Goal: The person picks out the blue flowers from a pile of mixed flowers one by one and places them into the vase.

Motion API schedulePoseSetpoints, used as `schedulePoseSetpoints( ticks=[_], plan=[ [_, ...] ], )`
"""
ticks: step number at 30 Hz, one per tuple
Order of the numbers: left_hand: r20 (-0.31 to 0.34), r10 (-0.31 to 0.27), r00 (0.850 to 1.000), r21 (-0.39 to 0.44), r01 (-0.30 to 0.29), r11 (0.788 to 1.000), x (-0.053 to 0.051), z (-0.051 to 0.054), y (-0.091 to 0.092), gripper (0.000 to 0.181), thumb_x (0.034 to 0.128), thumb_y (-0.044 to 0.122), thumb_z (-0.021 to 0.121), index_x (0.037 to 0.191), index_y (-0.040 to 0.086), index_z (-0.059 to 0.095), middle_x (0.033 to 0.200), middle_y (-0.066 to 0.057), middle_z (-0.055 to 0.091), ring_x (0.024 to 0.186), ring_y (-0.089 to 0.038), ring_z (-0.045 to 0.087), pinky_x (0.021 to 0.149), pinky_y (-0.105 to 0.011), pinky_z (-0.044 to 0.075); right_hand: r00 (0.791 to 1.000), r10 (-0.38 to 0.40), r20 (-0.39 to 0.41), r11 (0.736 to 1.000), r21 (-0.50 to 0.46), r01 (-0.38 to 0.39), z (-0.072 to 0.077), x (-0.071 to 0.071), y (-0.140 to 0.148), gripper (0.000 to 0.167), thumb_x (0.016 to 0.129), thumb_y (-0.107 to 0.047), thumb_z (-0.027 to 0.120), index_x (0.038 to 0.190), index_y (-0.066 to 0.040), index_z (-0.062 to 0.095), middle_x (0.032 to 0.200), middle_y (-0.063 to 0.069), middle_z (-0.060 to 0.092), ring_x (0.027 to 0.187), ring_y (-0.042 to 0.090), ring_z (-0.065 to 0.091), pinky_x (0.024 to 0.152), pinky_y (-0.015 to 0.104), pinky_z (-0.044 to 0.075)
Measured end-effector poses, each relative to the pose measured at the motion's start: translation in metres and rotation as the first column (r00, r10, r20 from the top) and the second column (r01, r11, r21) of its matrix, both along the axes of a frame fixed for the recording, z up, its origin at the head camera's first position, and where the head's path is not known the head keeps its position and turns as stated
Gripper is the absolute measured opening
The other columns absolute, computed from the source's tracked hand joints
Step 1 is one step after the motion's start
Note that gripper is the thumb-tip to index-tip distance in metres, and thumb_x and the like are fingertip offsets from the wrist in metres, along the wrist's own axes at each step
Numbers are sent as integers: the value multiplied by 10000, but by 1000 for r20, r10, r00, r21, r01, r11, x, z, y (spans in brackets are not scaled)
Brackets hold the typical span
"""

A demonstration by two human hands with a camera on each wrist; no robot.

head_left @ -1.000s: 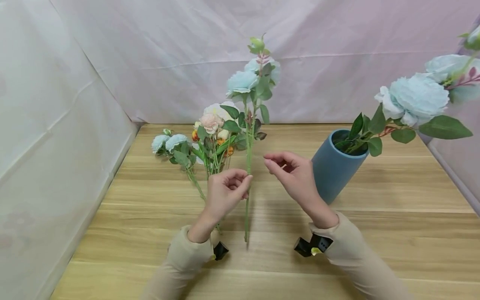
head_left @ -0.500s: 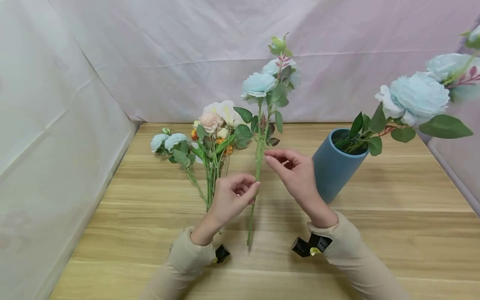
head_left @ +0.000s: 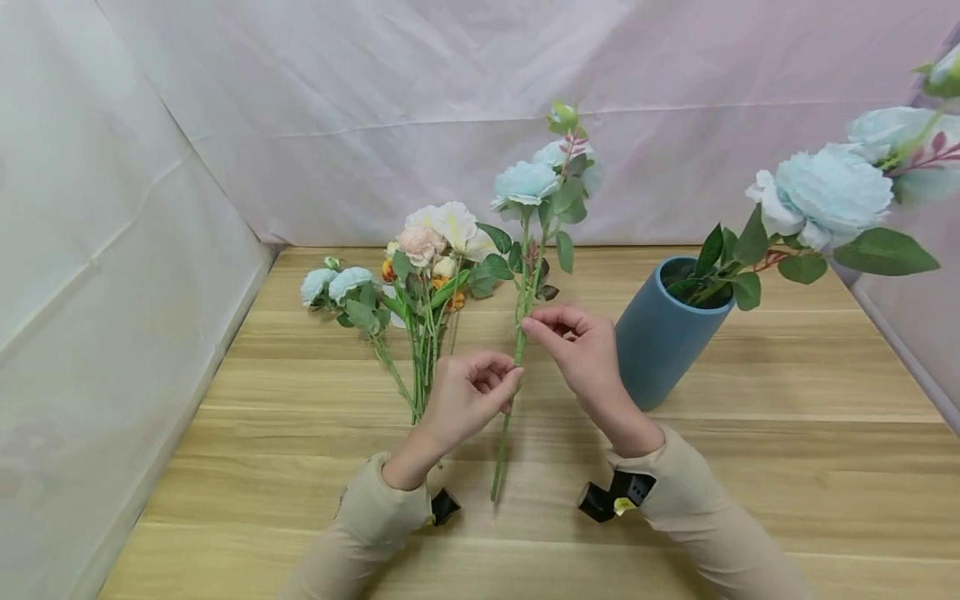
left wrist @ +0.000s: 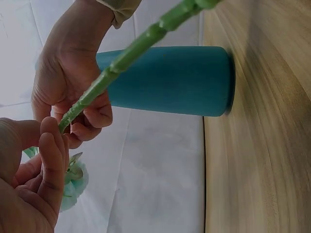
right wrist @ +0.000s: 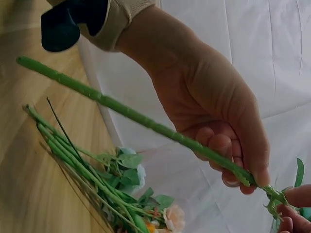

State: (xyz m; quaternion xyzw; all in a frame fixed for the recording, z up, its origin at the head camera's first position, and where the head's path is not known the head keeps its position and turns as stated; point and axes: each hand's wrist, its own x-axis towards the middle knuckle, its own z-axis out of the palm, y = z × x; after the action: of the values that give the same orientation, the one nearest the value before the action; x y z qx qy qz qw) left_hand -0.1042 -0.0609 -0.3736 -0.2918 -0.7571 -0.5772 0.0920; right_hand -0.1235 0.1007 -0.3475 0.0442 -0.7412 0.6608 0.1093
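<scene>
A pale blue artificial flower (head_left: 525, 183), with two large blooms, a bud and green leaves, is held nearly upright over the table. My left hand (head_left: 472, 392) pinches its green stem (left wrist: 131, 53) about midway. Just above, my right hand (head_left: 581, 350) has thumb and forefinger on the stem, below the leaves; in the right wrist view its fingertips (right wrist: 297, 199) pinch the stem near a leaf joint. The lower stem hangs free. To the right, a blue vase (head_left: 663, 342) holds another pale blue flower (head_left: 832, 196), which leans out to the right.
Left of my hands, several artificial flowers (head_left: 431, 250) in pink, white, orange and blue lie on the wooden table (head_left: 300, 500). Pale cloth (head_left: 375, 75) hangs behind and on the left. Each sleeve carries a small black wrist camera (head_left: 615, 496).
My left hand has moved slightly right with the flower, which now stands lower and tilts right. My right hand has closed on the stem, where it was apart from it a second ago.
</scene>
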Motion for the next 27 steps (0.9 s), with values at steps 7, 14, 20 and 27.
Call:
schedulePoseSetpoints(
  ticks=[7, 14, 20, 27],
  plan=[
    [2, -18, 1000, -15, 18, 1000, -2, -2, -1, 66, 854, -49, 622, 808, -67, 666, 554, -77, 615, 430, -112, 563, 406, -207, 482, 997, 3, 77, 999, -47, 0, -1, 0, -3, 154, 832, -67, 706, 885, 78, 703, 773, -28, 628, 686, 126, 510, 553, 205, 408],
    [16, -21, 1000, -18, 21, 1000, -1, -2, -2, 75, 861, -29, 625, 813, -65, 671, 569, -72, 618, 438, -106, 566, 412, -215, 488, 997, 25, 78, 997, -70, -19, -1, 1, -4, 154, 839, -53, 694, 881, 95, 692, 767, -40, 626, 684, 116, 516, 566, 209, 417],
    [29, -15, 999, 6, 15, 1000, 0, -2, -2, 81, 864, -18, 632, 812, -66, 670, 595, -86, 623, 447, -120, 573, 416, -229, 492, 998, 12, 55, 998, -68, -8, 0, 1, -7, 140, 836, -47, 695, 864, 90, 688, 730, -60, 612, 646, 113, 476, 532, 201, 373],
    [63, 2, 998, 26, -3, 1000, 0, -4, -4, 85, 874, 14, 639, 846, -50, 687, 607, -119, 631, 459, -188, 579, 427, -244, 493, 1000, -8, 16, 997, -78, 9, 0, 0, -10, 143, 833, -51, 700, 861, 89, 687, 730, -71, 617, 638, 113, 481, 532, 202, 378]
  ],
)
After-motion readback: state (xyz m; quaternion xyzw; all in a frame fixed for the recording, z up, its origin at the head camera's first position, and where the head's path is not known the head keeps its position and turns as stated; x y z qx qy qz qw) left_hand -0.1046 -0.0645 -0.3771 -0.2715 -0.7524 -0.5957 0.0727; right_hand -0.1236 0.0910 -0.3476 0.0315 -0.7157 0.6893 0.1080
